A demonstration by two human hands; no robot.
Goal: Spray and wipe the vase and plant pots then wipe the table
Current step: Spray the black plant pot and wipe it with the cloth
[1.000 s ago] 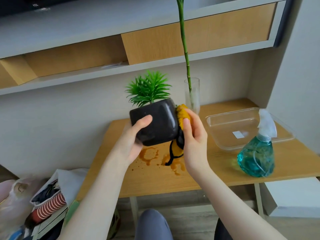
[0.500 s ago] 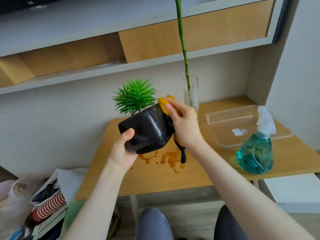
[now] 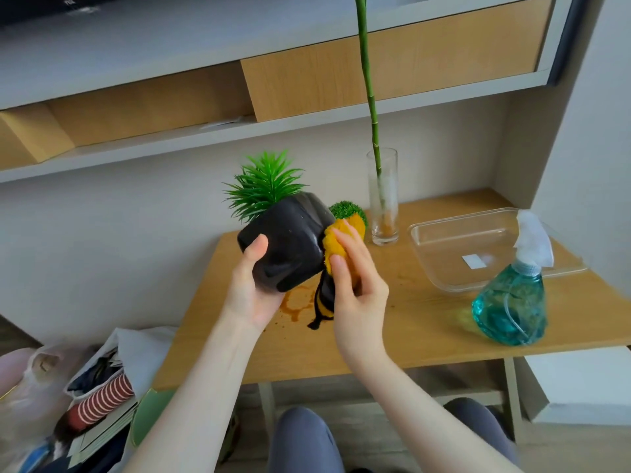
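Head view: my left hand [image 3: 254, 285] grips the tilted black pot [image 3: 286, 245]; my right hand [image 3: 355, 285] pinches the yellow cloth [image 3: 336, 245] against it. Hard rubbing could slip the pot onto the table [image 3: 392, 332].

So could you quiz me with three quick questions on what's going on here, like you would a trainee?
1. True or false: the black pot stands on the table.
2. Which hand presses the yellow cloth against the pot: A left hand, B right hand?
3. Fill in: the green stalk stands in the glass ____.

Key:
1. False; it is held tilted above the table.
2. B.
3. vase.
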